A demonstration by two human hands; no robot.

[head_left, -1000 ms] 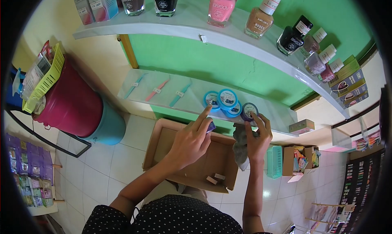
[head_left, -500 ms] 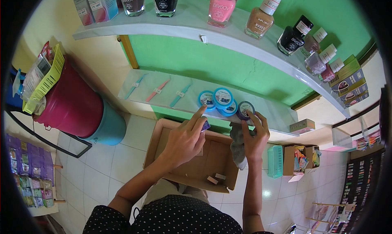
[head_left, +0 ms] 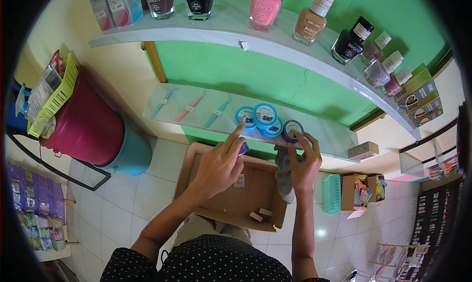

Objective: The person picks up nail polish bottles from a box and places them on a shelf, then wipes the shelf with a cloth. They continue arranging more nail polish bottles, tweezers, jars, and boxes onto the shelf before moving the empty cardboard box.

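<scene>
My left hand is closed round a small purple item, with its index finger reaching to the edge of a blue round tub on the lower shelf. Two more blue-rimmed tubs are beside it, one resting on top. My right hand holds a grey cloth that hangs down from it, while its fingers touch a dark purple round tub at the right end of the group.
Nail polish bottles line the upper shelf. Three tweezers lie left on the lower shelf; a small box stands right. Below is an open cardboard box. Stacked buckets stand left.
The blue tubs and the dark purple tub have shifted slightly left along the shelf. Both hands and the grey cloth have moved slightly left too.
</scene>
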